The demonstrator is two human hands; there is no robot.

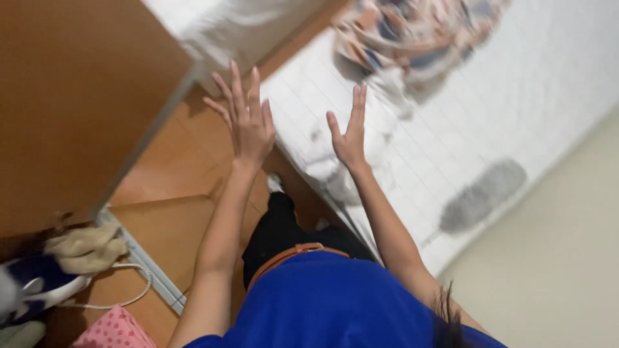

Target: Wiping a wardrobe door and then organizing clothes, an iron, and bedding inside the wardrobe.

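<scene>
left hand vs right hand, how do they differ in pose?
The left hand shows its back with fingers spread; the right hand is turned more edge-on with fingers close together. The left hand hangs over the brown floor; the right hand is over the white bed sheet. Both are open, raised, fingers pointing up-frame, and hold nothing.

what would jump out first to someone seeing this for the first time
Two bare hands raised with fingers spread, left hand and right hand, both empty, in the middle of the view above a white bed. Next, the bright blue shirt at the bottom edge, with a brown belt above it. A blurred patterned cloth lies at the top of the bed, and a pink dotted item sits at lower left.
</scene>
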